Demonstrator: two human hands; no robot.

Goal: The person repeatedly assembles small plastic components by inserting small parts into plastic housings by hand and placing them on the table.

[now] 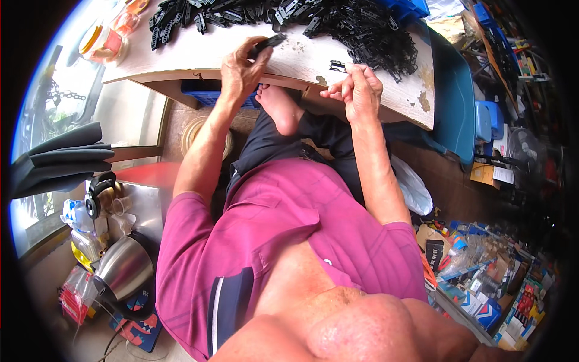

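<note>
Head view. Left hand (240, 67) gripped a black plastic clip (269, 41) at the tabletop (199, 51) edge. Right hand (360, 90) pinched closed beside a small black piece (338, 66); contents indiscernible. Heap of black clips (362, 27) behind. Advice: steady both hands on the edge.

I'm looking down into a cramped home workshop: a worn worktable (374, 84) heaped with black plastic parts (362, 27), blue bins (407, 9), cluttered shelves (488, 283), a kettle (123, 265).

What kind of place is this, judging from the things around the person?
Probably a small home workshop: a worn wooden table heaped with black plastic parts, shelves of packaged hardware, and a steel kettle. The left hand holds one black part.
</note>
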